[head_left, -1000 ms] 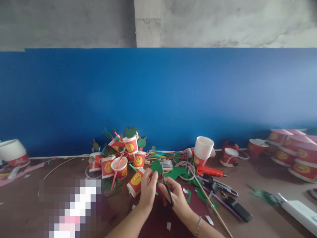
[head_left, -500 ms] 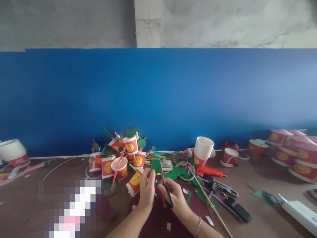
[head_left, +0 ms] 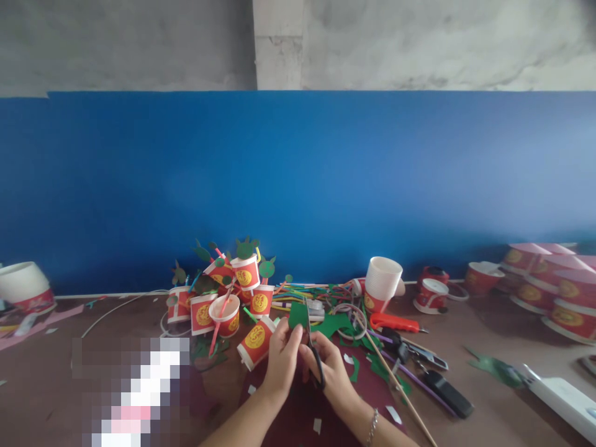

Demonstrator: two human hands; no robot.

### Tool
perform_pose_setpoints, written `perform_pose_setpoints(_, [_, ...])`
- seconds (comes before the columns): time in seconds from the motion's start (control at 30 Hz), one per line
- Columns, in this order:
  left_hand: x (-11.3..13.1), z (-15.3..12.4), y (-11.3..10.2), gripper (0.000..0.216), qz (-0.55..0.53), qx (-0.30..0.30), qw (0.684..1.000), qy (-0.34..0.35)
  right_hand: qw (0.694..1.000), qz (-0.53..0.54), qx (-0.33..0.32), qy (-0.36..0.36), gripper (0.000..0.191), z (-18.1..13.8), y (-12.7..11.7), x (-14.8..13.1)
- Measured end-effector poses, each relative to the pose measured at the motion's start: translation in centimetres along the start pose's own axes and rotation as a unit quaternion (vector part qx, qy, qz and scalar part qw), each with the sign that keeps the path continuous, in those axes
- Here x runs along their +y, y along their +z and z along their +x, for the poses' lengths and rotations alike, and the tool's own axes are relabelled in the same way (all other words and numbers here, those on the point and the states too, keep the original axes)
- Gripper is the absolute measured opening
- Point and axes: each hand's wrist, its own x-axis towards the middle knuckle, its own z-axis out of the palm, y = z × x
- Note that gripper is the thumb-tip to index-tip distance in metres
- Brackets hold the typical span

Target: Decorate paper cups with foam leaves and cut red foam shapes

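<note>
Between thumb and fingers, my left hand pinches a small piece of green paper that stands up above the fingertips. My right hand is wrapped round the black handles of a pair of scissors. Their blades point up and away, lying along the right edge of the green paper; whether they touch it I cannot tell. Both hands are close together over a dark red sheet. A red paper cup lies tilted just left of my left hand. Green paper scraps lie right of the scissors.
Red cups with straws and green cutouts cluster at the back left. A white cup stack, an orange-red tool, a wooden stick, keys with a black fob and a white glue gun lie rightward. More stacked cups stand far right.
My left hand and the green paper have shifted slightly right, closer to the scissors. The right hand has barely moved, and the blades appear a little further right.
</note>
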Motion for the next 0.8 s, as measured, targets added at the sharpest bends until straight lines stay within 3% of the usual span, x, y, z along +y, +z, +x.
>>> perform_pose_setpoints(0.23, [-0.22, -0.23, 0.18, 0.023, -0.038, -0.037, 0.997, -0.055, 1.000, 0.001, 0.006, -0.003, 0.038, -0.07, 0.04, -0.05])
perform_pose_setpoints(0.47, [0.08, 0.12, 0.02, 0.018, -0.018, -0.007, 1.000, 0.012, 1.000, -0.004, 0.010, 0.004, 0.039, 0.02, 0.00, 0.11])
perform_pose_setpoints(0.8, [-0.21, 0.29, -0.14, 0.028, 0.007, 0.042, 0.999, -0.008, 1.000, -0.008, 0.008, 0.004, 0.039, -0.05, 0.10, -0.10])
